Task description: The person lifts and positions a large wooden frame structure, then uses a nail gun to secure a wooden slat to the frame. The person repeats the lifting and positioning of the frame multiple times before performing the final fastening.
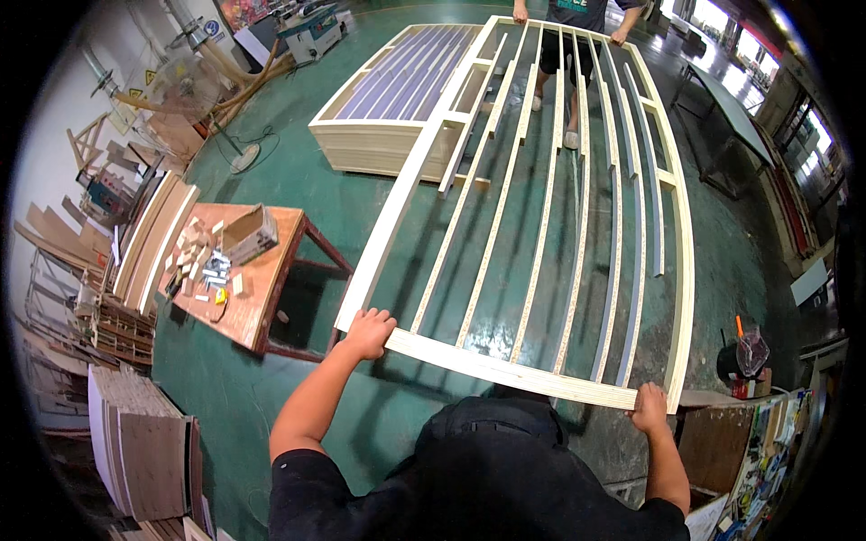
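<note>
A large pale wooden frame [505, 368] with several long slats running lengthwise hangs above the floor in front of me. My left hand [369, 334] is closed round its near rail by the left corner. Close to the right corner, my right hand [649, 408] grips the same rail. At the far end another person [577, 13] holds the opposite rail with both hands. Left of the frame, a stack of similar slatted frames [379, 144] rests on the floor.
An orange-brown work table [244, 307] on the left bears wood blocks, an open carton [250, 236] and a yellow tape measure [221, 296]. Stacked boards [144, 442] stand lower left. A long table [729, 113] is far right, and a cluttered wooden cabinet [717, 446] is near right.
</note>
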The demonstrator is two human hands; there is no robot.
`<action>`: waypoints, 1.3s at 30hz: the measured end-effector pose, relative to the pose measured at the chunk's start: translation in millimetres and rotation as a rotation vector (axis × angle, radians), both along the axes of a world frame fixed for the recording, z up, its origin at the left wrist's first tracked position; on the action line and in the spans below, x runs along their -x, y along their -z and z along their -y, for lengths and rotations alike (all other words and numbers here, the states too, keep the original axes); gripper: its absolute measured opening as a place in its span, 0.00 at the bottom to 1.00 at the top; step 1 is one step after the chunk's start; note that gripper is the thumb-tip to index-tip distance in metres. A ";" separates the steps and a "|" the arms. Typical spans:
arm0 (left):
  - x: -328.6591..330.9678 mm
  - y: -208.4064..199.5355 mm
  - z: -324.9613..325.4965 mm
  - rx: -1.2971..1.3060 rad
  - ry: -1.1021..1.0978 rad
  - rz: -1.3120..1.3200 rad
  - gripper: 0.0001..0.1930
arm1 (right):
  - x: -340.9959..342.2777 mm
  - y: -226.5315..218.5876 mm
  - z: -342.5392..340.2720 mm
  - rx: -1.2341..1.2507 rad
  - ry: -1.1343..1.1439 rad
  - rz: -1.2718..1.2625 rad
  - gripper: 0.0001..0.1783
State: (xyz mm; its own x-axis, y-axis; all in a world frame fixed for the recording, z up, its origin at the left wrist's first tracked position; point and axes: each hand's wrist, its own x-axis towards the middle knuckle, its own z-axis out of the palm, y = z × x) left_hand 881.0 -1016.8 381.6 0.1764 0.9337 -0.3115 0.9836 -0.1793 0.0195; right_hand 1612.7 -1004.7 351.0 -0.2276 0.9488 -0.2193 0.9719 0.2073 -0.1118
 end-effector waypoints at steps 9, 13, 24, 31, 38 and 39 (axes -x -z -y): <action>91.9 21.9 -237.5 0.033 -0.038 -0.049 0.22 | 97.6 24.9 -240.8 0.062 0.036 0.061 0.32; 138.1 21.4 -338.5 -0.013 -0.038 -0.022 0.20 | 152.2 17.4 -341.8 0.042 0.038 0.025 0.28; 290.5 36.7 -613.8 0.076 -0.016 -0.066 0.22 | 304.9 43.4 -591.9 0.032 0.089 0.102 0.32; 377.1 71.4 -752.4 0.072 -0.009 -0.071 0.18 | 392.3 68.9 -728.3 0.038 0.080 0.145 0.32; 450.6 105.1 -841.5 0.051 -0.032 -0.056 0.20 | 471.1 105.3 -832.0 0.126 0.115 0.156 0.35; 461.6 102.2 -851.1 0.079 -0.048 -0.052 0.21 | 479.6 110.2 -844.6 0.133 0.121 0.159 0.36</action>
State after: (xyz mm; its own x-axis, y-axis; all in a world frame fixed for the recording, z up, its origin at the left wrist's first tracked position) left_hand 419.4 -165.7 279.4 0.1139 0.9130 -0.3918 0.9911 -0.1319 -0.0194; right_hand 1133.1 -160.1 240.7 -0.0669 0.9272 -0.3685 0.9963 0.0824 0.0264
